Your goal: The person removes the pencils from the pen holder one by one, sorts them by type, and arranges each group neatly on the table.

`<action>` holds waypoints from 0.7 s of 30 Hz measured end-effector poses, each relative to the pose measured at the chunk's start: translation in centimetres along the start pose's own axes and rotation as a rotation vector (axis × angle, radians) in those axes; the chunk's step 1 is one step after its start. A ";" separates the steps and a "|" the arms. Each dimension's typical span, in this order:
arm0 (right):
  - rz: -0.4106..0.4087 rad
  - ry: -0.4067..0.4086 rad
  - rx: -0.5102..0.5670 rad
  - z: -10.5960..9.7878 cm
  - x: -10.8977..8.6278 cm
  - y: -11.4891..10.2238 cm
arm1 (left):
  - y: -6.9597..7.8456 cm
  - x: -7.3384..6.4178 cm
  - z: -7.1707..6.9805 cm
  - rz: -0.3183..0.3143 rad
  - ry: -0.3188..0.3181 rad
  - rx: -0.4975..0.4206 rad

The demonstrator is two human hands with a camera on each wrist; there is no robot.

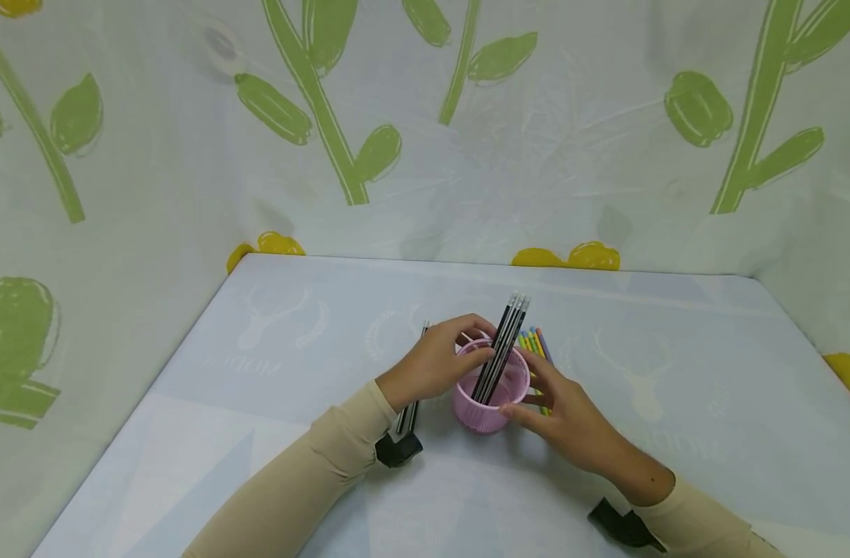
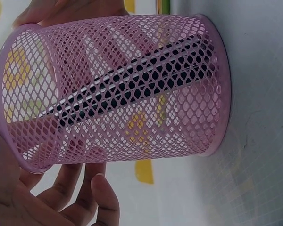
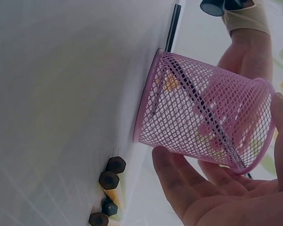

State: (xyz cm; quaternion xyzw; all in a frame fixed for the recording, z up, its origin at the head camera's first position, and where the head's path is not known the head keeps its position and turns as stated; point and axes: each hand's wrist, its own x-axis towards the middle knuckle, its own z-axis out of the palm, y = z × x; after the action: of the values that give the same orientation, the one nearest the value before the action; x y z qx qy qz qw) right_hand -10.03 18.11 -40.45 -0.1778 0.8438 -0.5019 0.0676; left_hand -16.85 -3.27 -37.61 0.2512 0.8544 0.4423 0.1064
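A pink mesh pencil cup (image 1: 482, 419) stands upright on the table, with a bundle of black-and-silver striped pencils (image 1: 506, 345) slanting across its inside and out over the rim. My left hand (image 1: 435, 360) reaches over the cup's left and far rim, its fingers loosely bent. The thumb tip is right at the pencils' left edge. My right hand (image 1: 571, 418) holds the cup from the right, thumb on the near rim and fingers along the mesh wall. Through the mesh in the left wrist view the pencils (image 2: 132, 82) show, lower ends by the cup's base.
More black striped pencils (image 1: 407, 418) lie left of the cup, partly under my left forearm. Several coloured pencils (image 1: 540, 341) lie behind my right hand, their dark ends (image 3: 108, 180) close up in the right wrist view. The pale table (image 1: 327, 302) meets a leaf-patterned curtain behind.
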 end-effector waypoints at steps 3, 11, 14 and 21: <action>0.008 0.002 -0.005 0.0 0.0 0.0 | 0.0 -0.1 0.0 0.000 0.008 0.003; 0.002 0.000 0.003 0.1 0.1 0.0 | -0.1 -0.1 0.1 0.042 0.073 -0.005; -0.004 0.002 -0.001 0.0 0.1 0.0 | -0.2 -0.1 0.0 0.064 0.089 0.002; 0.012 0.005 -0.004 0.0 0.0 0.0 | 0.1 -0.2 -0.6 0.060 0.105 -0.020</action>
State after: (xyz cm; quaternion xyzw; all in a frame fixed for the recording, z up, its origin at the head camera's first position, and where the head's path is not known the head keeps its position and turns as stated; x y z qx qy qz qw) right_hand -9.99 18.12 -40.41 -0.1719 0.8459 -0.5003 0.0682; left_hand -16.92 -3.75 -37.19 0.2522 0.8464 0.4663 0.0505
